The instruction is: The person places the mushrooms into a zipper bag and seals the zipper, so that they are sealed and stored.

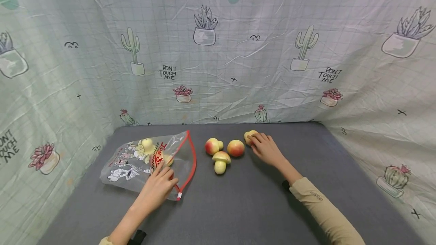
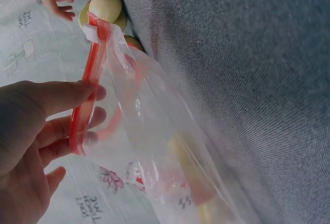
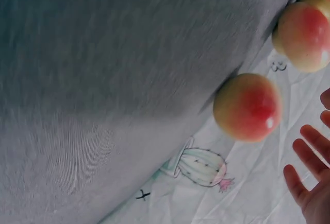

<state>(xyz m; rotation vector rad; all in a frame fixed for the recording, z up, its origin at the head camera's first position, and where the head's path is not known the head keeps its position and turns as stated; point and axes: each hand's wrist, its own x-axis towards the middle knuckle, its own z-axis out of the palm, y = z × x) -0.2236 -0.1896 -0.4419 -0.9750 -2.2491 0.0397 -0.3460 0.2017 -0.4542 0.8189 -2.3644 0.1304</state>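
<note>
My left hand (image 1: 158,186) pinches the red zip edge of a clear plastic bag (image 2: 149,131), thumb on one side and fingers behind, by its open mouth. The bag lies on its side with pale yellow toy mushrooms (image 1: 148,146) inside, partly hidden by its print. My right hand (image 1: 267,149) is over the farthest toy mushroom (image 1: 250,135), partly covering it in the head view. In the right wrist view its fingers (image 3: 309,157) are spread, with nothing between them. Between the hands lie a red-yellow mushroom (image 1: 214,146), a round-capped one (image 1: 235,148) and one showing its stem (image 1: 220,167).
A grey cloth-covered table (image 1: 245,211) carries everything. Behind and at both sides hangs a pale curtain (image 1: 218,63) printed with cacti and potted plants. A white zip slider (image 1: 179,196) sits at the near corner of the bag's mouth.
</note>
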